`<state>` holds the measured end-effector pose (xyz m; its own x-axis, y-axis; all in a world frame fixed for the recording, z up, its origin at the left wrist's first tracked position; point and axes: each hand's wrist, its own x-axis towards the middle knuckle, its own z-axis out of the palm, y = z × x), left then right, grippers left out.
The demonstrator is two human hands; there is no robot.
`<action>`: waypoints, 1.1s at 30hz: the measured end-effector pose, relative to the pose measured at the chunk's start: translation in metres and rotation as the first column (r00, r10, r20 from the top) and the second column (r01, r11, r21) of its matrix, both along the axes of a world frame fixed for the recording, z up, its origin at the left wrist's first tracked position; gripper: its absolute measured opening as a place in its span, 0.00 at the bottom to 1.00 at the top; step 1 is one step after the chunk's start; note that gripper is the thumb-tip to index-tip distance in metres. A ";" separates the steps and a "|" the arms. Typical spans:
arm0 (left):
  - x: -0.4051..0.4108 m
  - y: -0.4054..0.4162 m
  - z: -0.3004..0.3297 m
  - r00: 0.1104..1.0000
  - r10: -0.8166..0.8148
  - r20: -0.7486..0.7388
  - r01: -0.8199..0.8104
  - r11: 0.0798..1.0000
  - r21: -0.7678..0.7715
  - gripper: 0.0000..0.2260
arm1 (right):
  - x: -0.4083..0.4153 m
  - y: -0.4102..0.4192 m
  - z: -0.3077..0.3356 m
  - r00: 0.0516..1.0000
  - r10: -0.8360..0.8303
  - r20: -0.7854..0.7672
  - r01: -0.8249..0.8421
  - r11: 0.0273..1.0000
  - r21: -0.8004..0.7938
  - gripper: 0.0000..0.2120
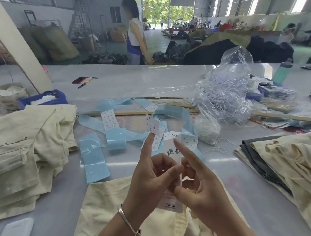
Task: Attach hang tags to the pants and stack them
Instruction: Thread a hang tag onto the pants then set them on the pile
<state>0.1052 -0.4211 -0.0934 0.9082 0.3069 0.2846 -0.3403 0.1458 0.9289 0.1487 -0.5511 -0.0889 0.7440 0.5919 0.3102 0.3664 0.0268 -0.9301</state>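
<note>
Both hands hold a white hang tag point(172, 151) upright over cream pants point(110, 211) lying at the table's front edge. My left hand point(151, 173) pinches the tag's middle with thumb and curled fingers. A small white sticker point(154, 126) sticks to its raised index fingertip. My right hand point(200, 181) grips the tag's lower right edge, its index finger pointing up and left. A pile of cream pants point(23, 147) lies at the left. Folded cream and grey pants point(282, 160) lie at the right.
Blue sticker backing strips point(95, 158) and label sheets point(109, 120) are scattered mid-table. A plastic bag of tag fasteners point(222, 92) stands at the back right beside a white string bundle point(206, 129). A blue basket point(44, 98) sits left, wooden rulers point(119, 113) across the middle. A person point(135, 32) stands beyond the table.
</note>
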 end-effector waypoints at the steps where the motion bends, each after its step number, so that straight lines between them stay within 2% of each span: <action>1: 0.000 0.000 -0.001 1.000 0.013 0.005 -0.013 1.000 0.013 0.42 | -0.001 0.000 -0.001 1.000 -0.005 -0.012 0.005 1.000 -0.011 0.37; 5: -0.003 0.002 -0.003 0.996 0.090 -0.020 -0.089 0.995 0.036 0.35 | 0.004 0.001 -0.007 0.987 -0.053 -0.150 0.054 0.999 -0.001 0.31; 9: -0.009 0.009 0.006 0.976 0.215 0.019 -0.216 0.976 0.023 0.20 | 0.009 0.001 -0.012 0.955 -0.124 -0.269 0.125 0.992 -0.012 0.33; 13: -0.018 0.018 0.022 0.949 0.307 0.067 -0.312 0.946 0.085 0.09 | 0.010 -0.001 -0.010 0.920 -0.079 -0.384 0.092 0.996 0.016 0.36; 16: -0.024 0.016 0.028 0.967 0.255 0.026 -0.256 0.953 0.159 0.05 | 0.008 -0.001 -0.007 0.876 0.000 -0.483 0.062 0.992 0.111 0.37; 19: -0.027 0.011 0.028 0.978 0.200 -0.062 -0.182 0.957 0.227 0.05 | 0.004 0.001 -0.003 0.889 0.034 -0.457 0.039 0.988 0.150 0.39; 21: -0.029 0.009 0.027 0.974 0.211 -0.087 -0.187 0.956 0.224 0.06 | 0.002 0.002 0.001 0.899 0.034 -0.437 0.043 0.986 0.163 0.40; 24: -0.031 0.011 0.030 0.971 0.236 -0.046 -0.228 0.964 0.136 0.04 | 0.000 0.004 0.003 0.910 -0.039 -0.413 0.113 0.981 0.156 0.41; 26: -0.031 0.012 0.033 0.962 0.272 0.007 -0.270 0.954 0.133 0.09 | -0.004 0.006 0.003 0.943 -0.160 -0.293 0.196 0.975 0.100 0.43; 29: -0.029 0.009 0.032 0.944 0.328 0.037 -0.317 0.868 0.383 0.28 | -0.011 0.009 0.002 0.953 -0.302 0.026 0.302 0.953 -0.005 0.51; 31: -0.029 0.005 0.030 0.953 0.302 0.032 -0.281 0.837 0.470 0.39 | -0.014 0.011 0.000 0.945 -0.302 0.126 0.308 0.951 -0.034 0.53; 33: -0.027 -0.001 0.026 0.973 0.228 0.039 -0.218 0.851 0.477 0.45 | -0.016 0.014 0.000 0.943 -0.295 0.157 0.310 0.947 -0.085 0.52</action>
<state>0.0782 -0.4217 -0.0671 0.8381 0.3337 0.4316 -0.2928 -0.3924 0.8719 0.1329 -0.5375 -0.0894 0.8467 0.3813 0.3711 0.4682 -0.2027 -0.8600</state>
